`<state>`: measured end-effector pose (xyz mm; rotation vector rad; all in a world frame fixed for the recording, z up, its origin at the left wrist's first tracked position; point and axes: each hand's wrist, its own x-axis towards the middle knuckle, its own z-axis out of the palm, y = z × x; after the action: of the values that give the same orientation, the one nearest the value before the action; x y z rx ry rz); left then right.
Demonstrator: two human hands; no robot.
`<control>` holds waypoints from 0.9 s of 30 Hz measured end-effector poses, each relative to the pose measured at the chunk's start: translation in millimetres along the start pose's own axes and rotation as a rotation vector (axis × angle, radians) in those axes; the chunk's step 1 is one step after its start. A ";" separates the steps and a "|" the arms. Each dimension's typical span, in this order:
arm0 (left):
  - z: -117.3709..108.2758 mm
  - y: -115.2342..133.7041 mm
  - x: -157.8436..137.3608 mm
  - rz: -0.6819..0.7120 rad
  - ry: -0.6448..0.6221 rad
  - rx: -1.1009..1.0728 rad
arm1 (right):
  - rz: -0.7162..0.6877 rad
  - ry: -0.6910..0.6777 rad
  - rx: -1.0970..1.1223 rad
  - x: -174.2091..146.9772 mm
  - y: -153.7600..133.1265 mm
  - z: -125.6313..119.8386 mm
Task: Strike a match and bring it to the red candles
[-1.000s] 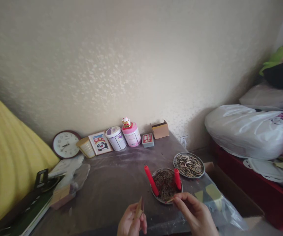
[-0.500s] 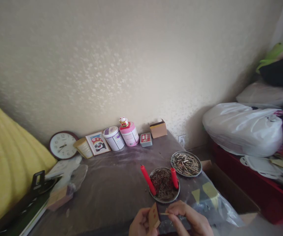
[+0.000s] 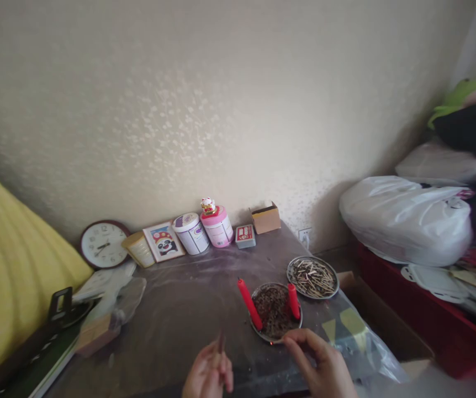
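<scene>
Matchstick, its tip showing a small glow, is pinched in the fingertips of the right hand and lies roughly level, pointing left at the near rim of the dish of burnt bits, just below the two red candles. Well apart to the left, the left hand is closed around a matchbox held upright, so the right hand is plainly the nearer to the dish.

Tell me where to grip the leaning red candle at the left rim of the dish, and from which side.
Grip the leaning red candle on its bare upper shaft, coming from the left. It tilts up-left away from the round metal dish, so that side is open; its foot sits at the dish rim.
</scene>
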<state>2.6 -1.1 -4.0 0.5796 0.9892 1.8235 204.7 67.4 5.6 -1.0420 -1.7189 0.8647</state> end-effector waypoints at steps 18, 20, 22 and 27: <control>-19.8 22.5 7.0 -0.038 0.351 -0.175 | 0.079 0.067 -0.008 5.4 -21.2 -12.9; -19.9 22.0 7.5 -0.036 0.353 -0.173 | 0.081 0.062 -0.017 5.8 -24.1 -13.5; -20.1 21.8 7.8 -0.032 0.346 -0.174 | 0.076 0.082 -0.020 6.0 -25.8 -13.4; -21.1 22.4 7.7 -0.028 0.344 -0.176 | 0.084 0.136 -0.024 5.7 -24.7 -9.7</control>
<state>-27.8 -7.1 2.5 0.1445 1.0397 2.0004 206.0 63.8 32.5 -1.1698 -1.5845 0.8083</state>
